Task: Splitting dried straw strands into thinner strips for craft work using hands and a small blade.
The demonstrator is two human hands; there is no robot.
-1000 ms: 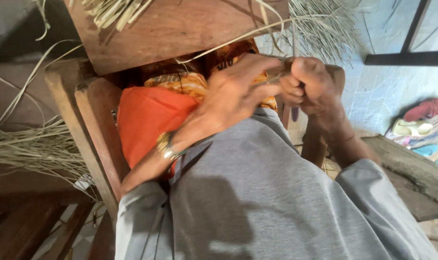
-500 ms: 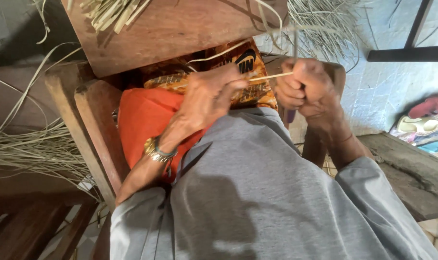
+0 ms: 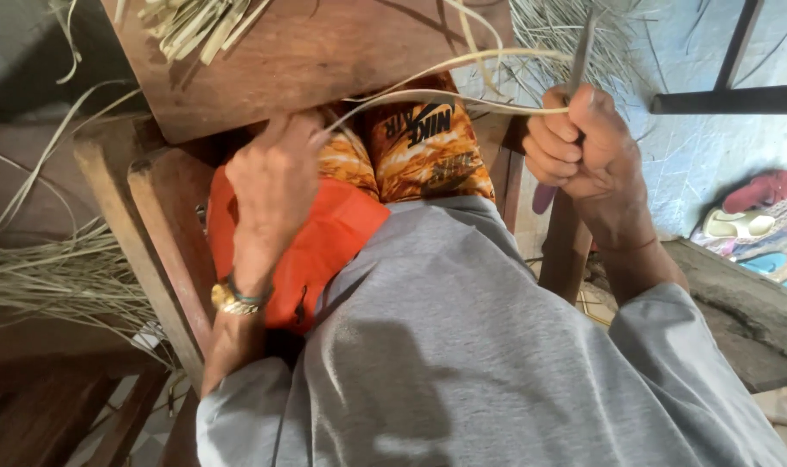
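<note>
Filling the near part of the view is a grey long-sleeved shirt (image 3: 463, 346), its two sleeves reaching forward to the hands, which are held well apart. On the left wrist sits a gold metal wristwatch (image 3: 229, 298), and beyond it the left hand (image 3: 272, 186) is curled with its fingertips pinched together on the near end of a long pale yellow palm-leaf strip (image 3: 428, 93). That strip runs from the left fingertips across to the right, splitting into two thin strands that bow upward over the lap and meet the right hand (image 3: 584, 143). The right hand is clenched in a fist around a slim grey knife with a purple handle (image 3: 575, 65); the blade stands up above the fist, the handle end shows below it, and the strip crosses just at the top of the fingers. Under the hands lies a bright orange patterned cloth (image 3: 324, 242) on the lap. Beyond the left hand stands a brown wooden worktop (image 3: 298, 60) with a bundle of cut pale leaf strips (image 3: 190, 22) on its far edge. More dried straw-coloured leaves (image 3: 56, 268) lie at far left.
</note>
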